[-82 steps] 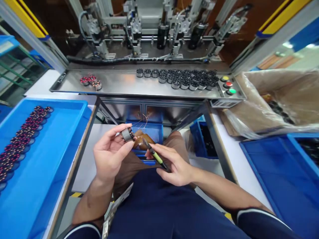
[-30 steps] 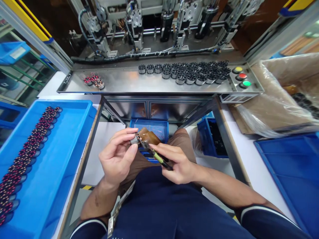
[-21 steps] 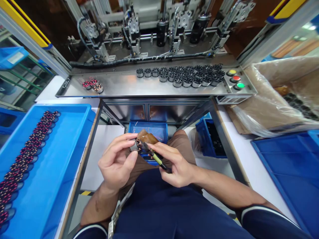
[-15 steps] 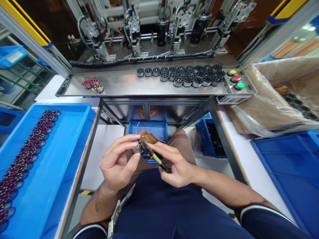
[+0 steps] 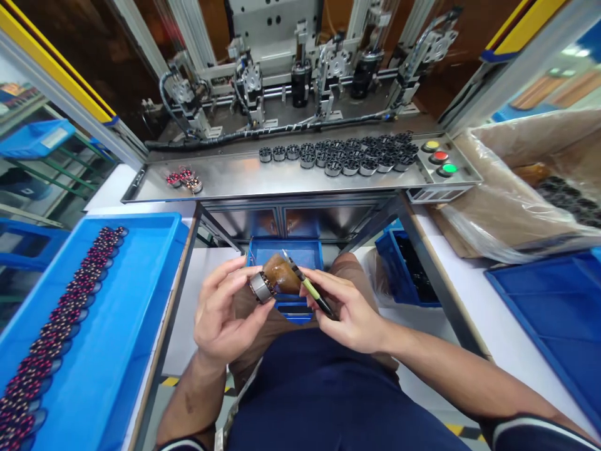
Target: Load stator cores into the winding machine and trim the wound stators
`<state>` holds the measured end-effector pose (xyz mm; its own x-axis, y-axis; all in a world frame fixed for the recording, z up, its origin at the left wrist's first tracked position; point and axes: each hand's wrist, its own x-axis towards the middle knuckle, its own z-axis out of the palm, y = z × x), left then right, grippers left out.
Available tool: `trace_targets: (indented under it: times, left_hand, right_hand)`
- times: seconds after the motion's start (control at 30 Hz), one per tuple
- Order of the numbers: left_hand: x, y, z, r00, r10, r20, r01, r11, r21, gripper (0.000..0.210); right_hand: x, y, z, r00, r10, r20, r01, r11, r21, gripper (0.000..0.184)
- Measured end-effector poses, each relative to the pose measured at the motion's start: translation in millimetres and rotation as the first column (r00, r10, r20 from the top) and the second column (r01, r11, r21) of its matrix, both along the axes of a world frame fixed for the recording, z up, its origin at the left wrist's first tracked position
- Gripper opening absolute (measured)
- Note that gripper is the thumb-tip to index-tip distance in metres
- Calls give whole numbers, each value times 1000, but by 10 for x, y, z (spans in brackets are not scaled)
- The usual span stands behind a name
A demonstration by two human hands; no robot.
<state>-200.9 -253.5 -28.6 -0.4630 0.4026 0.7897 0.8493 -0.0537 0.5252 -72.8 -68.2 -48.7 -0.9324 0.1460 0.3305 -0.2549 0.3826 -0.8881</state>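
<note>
My left hand (image 5: 225,313) grips a wound motor stator (image 5: 261,288) between thumb and fingertips. The stator is a short grey metal ring with copper windings on the side facing right. In my right hand (image 5: 352,313) is a pair of cutters (image 5: 310,289) with green and black handles, its tip pointing up and left. A gap separates the cutter tip from the stator. Behind both, a brown, shiny object (image 5: 282,274) shows above my lap; its kind is unclear.
Black stator cores (image 5: 350,166) stand in rows on the metal ledge (image 5: 230,178), with a few wound stators (image 5: 191,184) at its left. A blue tray (image 5: 126,300) of wound stators lies left. Right are push buttons (image 5: 439,157) and a plastic-lined carton (image 5: 498,200). Below stands a blue bin (image 5: 307,252).
The cutters have drawn away from the stator to the right. My left hand has turned the stator so more of its grey side shows. The camera view has shifted slightly.
</note>
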Motion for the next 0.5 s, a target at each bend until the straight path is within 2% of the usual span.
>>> trace_targets:
  times: [0.13,0.33,0.4,0.5]
  left_hand:
    - [-34,23,52,984,76,-161,-86,995,-52,63]
    - [-71,-41,104,934,192,-301,-239,963,-126,54]
    - [-86,-60,130,927,189,-325,-252,954,-163,50]
    - [-109,-85,155,926,167,-339,-243,950,-195,47]
  right_hand:
    - [16,42,53,999,-45,27,46,998,-40,66]
    - [-52,-31,-42,997,-71,35,73,995,-68,61]
    - [-38,-47,-7,998,-34,46,39,994,-99,63]
    - [54,-29,118,993,95,71,-81,979,-185,69]
